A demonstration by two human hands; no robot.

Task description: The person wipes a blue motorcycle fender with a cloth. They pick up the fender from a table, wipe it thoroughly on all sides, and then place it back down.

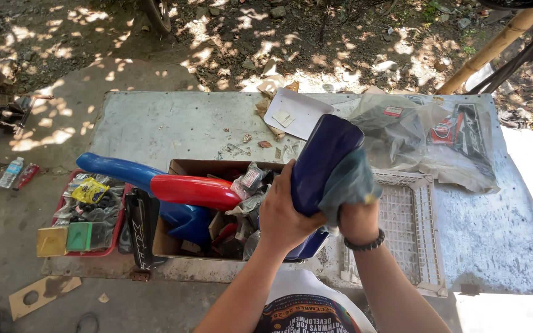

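My left hand grips the lower part of a dark blue glossy plastic panel, held upright over the table. My right hand, with a black bead bracelet on its wrist, presses a grey-green cloth against the panel's right side. Below the hands stands an open cardboard box full of small packaged parts. A long blue and red plastic fender lies across the box's left side.
A worn grey metal table holds a red tray of small boxes at left, a white plastic grid basket at right, clear plastic bags with parts at the back right, and a white card. Dirt ground and a bamboo pole lie beyond.
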